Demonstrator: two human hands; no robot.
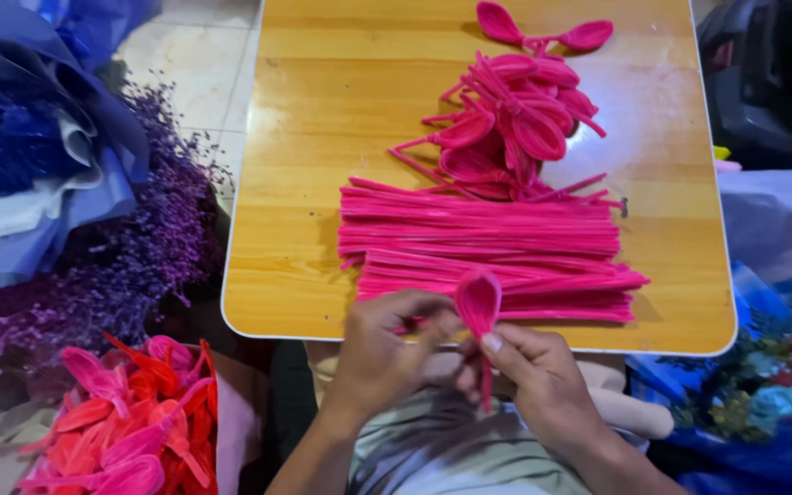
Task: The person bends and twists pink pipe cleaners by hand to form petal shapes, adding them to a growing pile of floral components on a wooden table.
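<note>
While both hands pinch it, the pink petal loop (pixel 478 302) stands upright: left hand (pixel 387 353) at eight o'clock, right hand (pixel 538 376) gripping its stem at five.

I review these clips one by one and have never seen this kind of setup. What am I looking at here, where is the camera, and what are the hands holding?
There is no machine: a person works with two bare hands, filmed by one camera worn on their head, looking down. The left hand and right hand together pinch a pink pipe cleaner loop bent into a petal shape. On the wooden table lie a stack of straight pink pipe cleaners and, behind it, a pile of finished pink loops. Lower left sits a heap of pink and red petals; purple dried flowers lie beside the table.
</note>
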